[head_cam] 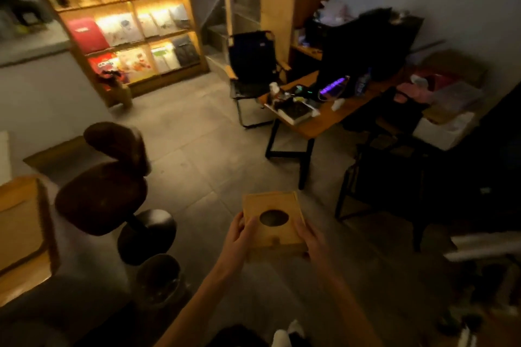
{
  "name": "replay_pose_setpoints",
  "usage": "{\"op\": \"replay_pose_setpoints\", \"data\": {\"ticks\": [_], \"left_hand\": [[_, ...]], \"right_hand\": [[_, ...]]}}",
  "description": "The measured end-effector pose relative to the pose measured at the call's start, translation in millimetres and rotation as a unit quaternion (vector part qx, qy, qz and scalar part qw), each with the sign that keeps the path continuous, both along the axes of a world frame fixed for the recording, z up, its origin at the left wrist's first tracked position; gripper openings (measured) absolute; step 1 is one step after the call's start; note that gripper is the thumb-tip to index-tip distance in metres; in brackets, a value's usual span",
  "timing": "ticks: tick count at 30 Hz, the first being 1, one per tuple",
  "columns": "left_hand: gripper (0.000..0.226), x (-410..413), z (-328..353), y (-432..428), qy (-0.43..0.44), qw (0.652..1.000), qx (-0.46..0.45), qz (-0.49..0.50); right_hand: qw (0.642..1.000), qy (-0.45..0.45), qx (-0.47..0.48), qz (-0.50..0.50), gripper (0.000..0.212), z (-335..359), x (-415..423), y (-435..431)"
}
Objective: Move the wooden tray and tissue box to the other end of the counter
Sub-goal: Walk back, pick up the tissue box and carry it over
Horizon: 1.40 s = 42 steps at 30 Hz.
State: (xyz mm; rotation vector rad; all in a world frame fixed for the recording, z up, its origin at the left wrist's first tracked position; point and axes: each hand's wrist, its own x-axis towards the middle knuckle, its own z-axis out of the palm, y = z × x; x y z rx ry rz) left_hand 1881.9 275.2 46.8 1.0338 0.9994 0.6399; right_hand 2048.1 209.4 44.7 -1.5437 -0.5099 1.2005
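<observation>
The tissue box point(273, 221) is pale wood with a dark oval opening in its top, held level above the grey floor point(197, 149), gripped on both sides.

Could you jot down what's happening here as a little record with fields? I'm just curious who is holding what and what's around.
held item: wooden tissue box, oval opening facing up
left hand: grip on the box's left side
right hand: grip on the box's right side
box position: carried in the air above the floor, resting on nothing
wooden tray: at the left edge, untouched
nearby on left: dark bar stools
ahead: lit bookshelf; cluttered wooden table on the right
image quality: dim and blurred
</observation>
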Motion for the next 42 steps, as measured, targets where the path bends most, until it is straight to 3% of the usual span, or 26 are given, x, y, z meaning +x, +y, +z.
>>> {"op": "replay_pose_setpoints", "data": {"ticks": [2,4,7,9,14,17,22,25,31,34,37,42], "left_hand": [[0.067,12.1,3.1,26.0,0.002,0.999,-0.01,0.053],[0.06,15.8,7.3,51.6,-0.003,0.992,-0.012,0.128],[0.051,18.0,3.9,107.3,0.017,0.976,0.016,0.216],[0.048,17.6,3.4,142.4,0.027,0.966,0.014,0.259],[0.052,17.6,-6.9,257.5,0.036,0.943,0.028,0.33],[0.051,15.5,-7.5,320.4,0.019,0.931,0.02,0.365],[0.065,11.8,-2.6,404.1,0.0,0.91,0.012,0.414],[0.059,8.7,-7.0,445.4,0.039,0.893,0.012,0.448],[0.052,-15.1,-13.3,514.4,0.057,0.821,-0.019,0.568],[0.059,-27.5,-4.8,529.6,0.021,0.751,-0.037,0.659],[0.05,-40.6,3.5,533.1,-0.012,0.677,-0.039,0.735],[0.049,-65.1,6.4,510.5,0.051,0.537,-0.04,0.841]], "right_hand": [[0.998,0.013,-0.016,0.061,0.04,1.8,20.6,49.9],[0.991,0.005,-0.026,0.129,0.049,11.8,28.7,100.7],[0.967,0.017,-0.01,0.252,0.034,23.1,32.0,185.1],[0.953,0.021,-0.014,0.3,0.037,17.4,30.8,231.8],[0.937,0.061,-0.028,0.342,0.065,-11.5,35.6,349.6],[0.931,0.089,-0.044,0.352,0.063,-21.5,38.8,412.1],[0.915,0.054,-0.026,0.398,0.056,-21.2,42.5,526.6],[0.886,0.053,-0.029,0.459,0.056,-21.1,29.2,594.0],[0.783,0.051,-0.043,0.618,0.037,-23.2,-39.4,708.1],[0.72,0.059,-0.044,0.691,0.021,-20.3,-87.1,748.4],[0.641,0.066,-0.054,0.763,0.019,-16.6,-138.9,774.5],[0.502,0.042,-0.043,0.862,0.041,-7.5,-221.0,765.6]]}}
